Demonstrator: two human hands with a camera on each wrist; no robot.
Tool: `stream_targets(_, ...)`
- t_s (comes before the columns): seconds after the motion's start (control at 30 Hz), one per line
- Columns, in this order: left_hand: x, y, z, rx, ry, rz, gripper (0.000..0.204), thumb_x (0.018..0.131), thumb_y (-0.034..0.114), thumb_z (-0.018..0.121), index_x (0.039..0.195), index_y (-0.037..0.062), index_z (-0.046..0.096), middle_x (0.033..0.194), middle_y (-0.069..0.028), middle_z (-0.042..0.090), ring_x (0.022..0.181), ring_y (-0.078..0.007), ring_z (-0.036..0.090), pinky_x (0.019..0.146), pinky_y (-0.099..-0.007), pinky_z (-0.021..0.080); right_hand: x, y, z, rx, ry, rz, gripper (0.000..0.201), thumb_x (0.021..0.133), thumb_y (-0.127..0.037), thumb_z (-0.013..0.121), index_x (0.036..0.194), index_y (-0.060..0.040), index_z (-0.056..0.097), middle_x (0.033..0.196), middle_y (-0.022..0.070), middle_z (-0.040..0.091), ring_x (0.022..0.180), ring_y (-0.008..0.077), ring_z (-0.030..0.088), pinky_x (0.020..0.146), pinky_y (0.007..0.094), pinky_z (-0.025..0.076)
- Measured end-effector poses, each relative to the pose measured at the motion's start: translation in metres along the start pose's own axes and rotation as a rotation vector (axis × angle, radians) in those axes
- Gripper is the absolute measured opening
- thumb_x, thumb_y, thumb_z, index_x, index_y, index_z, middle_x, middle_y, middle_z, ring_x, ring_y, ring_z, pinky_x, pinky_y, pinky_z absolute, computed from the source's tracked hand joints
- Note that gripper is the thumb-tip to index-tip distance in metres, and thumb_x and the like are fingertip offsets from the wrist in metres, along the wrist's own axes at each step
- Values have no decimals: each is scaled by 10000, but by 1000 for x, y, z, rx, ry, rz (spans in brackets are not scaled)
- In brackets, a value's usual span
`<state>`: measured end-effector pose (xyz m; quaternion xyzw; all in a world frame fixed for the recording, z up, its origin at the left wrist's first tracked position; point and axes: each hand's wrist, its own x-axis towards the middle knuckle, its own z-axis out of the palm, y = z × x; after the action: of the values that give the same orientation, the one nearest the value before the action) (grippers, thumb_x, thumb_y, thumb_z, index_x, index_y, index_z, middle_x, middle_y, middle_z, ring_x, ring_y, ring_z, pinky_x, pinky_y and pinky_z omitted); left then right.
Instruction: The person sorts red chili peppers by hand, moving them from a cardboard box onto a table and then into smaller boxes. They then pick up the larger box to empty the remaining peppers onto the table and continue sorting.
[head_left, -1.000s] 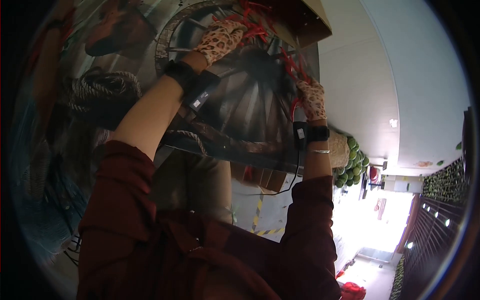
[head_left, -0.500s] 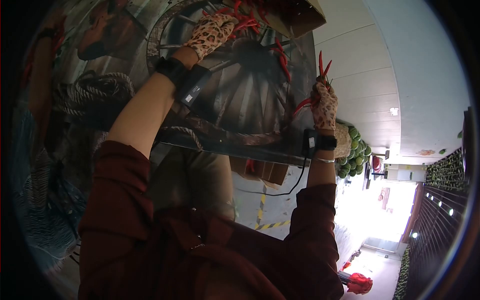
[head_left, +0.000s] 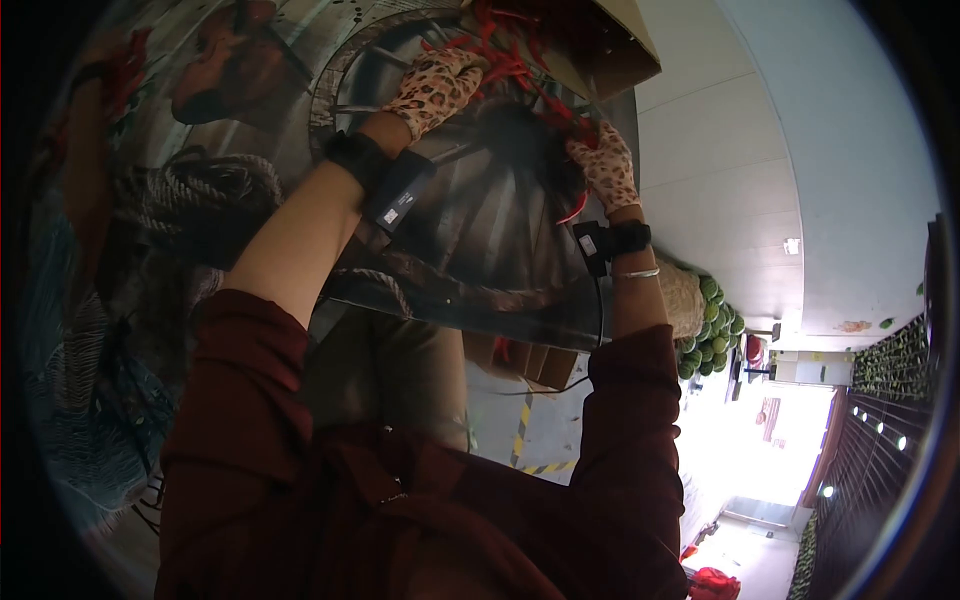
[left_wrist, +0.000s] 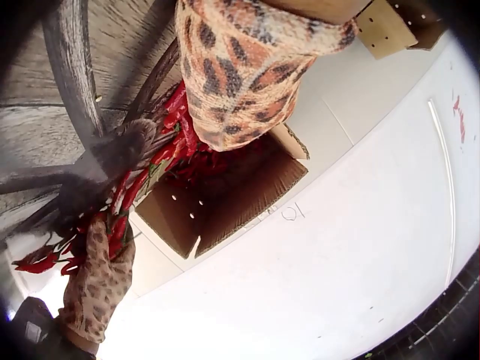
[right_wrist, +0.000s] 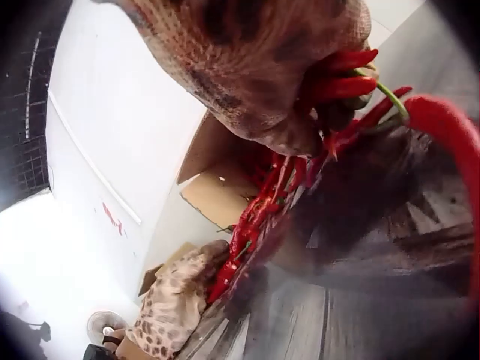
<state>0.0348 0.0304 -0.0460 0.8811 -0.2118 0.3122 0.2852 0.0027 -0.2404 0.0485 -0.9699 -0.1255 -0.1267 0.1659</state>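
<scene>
My right hand [head_left: 605, 168], in a leopard-print glove, grips several red chili peppers [right_wrist: 341, 79] over the tabletop. Their tips and green stems stick out between its fingers in the right wrist view. One curved chili [head_left: 573, 207] hangs below that hand in the head view. My left hand [head_left: 437, 88], gloved alike, rests at a heap of red chilies [head_left: 505, 62] near the box. From the left wrist its fingertips are hidden behind the glove, and I cannot tell whether they pinch a chili. More chilies [left_wrist: 161, 157] lie in a band between the two hands.
A cardboard box [head_left: 625, 30] with chilies inside stands open at the table's far edge. The tabletop [head_left: 480, 220] bears a printed wagon wheel. Another carton [head_left: 535, 362] sits below the near edge. Green round fruit [head_left: 712, 325] is heaped to the right. A cable [head_left: 600, 310] hangs from the right wrist.
My right hand swung out past the table's right side with chilies upright in it, then came back in over the table beside the other chilies. The left hand stayed near the heap.
</scene>
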Motion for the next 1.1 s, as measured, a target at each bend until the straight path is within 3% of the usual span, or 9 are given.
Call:
stream_targets(0.27,5,11,-10,-205,-4,-158,314,890,206,427,1110,69,603,1084,-120,616,1064,-285,547,960,-377,393,16,-18,-5,-234,-239,100,450,735,-252,632,1116,-18,582,1005,205,620,994,344,583,881,384,460)
stream_targets(0.4,3,10,-11,-206,49,-124,305,887,202,429,1090,65,611,1060,-122,624,1025,-290,564,933,-383,415,16,-10,1,-303,-184,35,481,720,-264,622,1118,2,579,945,215,628,935,348,597,847,384,469)
stream_targets(0.5,4,6,-6,-164,66,-74,300,886,197,432,1083,60,612,1057,-123,624,1018,-288,568,924,-382,422,13,9,1,-238,-265,140,442,726,-232,637,1098,6,597,894,176,640,844,286,617,793,358,479)
stream_targets(0.57,4,4,-5,-173,69,-66,296,886,193,434,1079,58,613,1055,-122,624,1017,-287,569,922,-379,425,2,23,0,406,-150,196,359,752,-198,650,1036,21,624,813,116,632,777,182,606,729,303,481)
stream_targets(0.67,3,4,-4,-85,43,5,290,893,176,428,1094,61,603,1084,-110,614,1028,-275,566,917,-375,430,-8,3,-26,774,-35,416,286,782,-155,652,1003,26,635,764,56,615,710,108,573,651,237,461)
stream_targets(0.73,5,8,-8,-96,27,-17,292,900,162,420,1119,68,588,1124,-92,599,1046,-260,561,915,-373,436,-9,9,-42,729,-29,430,284,797,-144,651,1027,20,621,741,26,599,650,91,551,581,206,429)
stream_targets(0.77,7,10,-10,-283,-71,-145,301,902,163,416,1143,76,575,1152,-82,587,1068,-251,551,929,-370,432,-12,11,-50,757,-2,442,287,796,-131,648,1038,20,615,747,18,598,634,85,536,562,205,417)
stream_targets(0.83,5,2,0,-271,-26,-116,299,903,168,416,1140,78,576,1151,-82,588,1070,-251,550,932,-367,431,-22,2,-63,847,36,442,283,795,-112,642,1044,20,606,758,7,591,623,67,508,540,206,401)
stream_targets(1.1,5,6,-6,-207,-7,-92,291,914,178,397,1125,88,576,1138,-78,595,1058,-249,556,923,-358,436,-86,4,-46,559,-158,420,328,794,-113,624,1100,4,591,856,37,627,704,98,562,626,229,462)
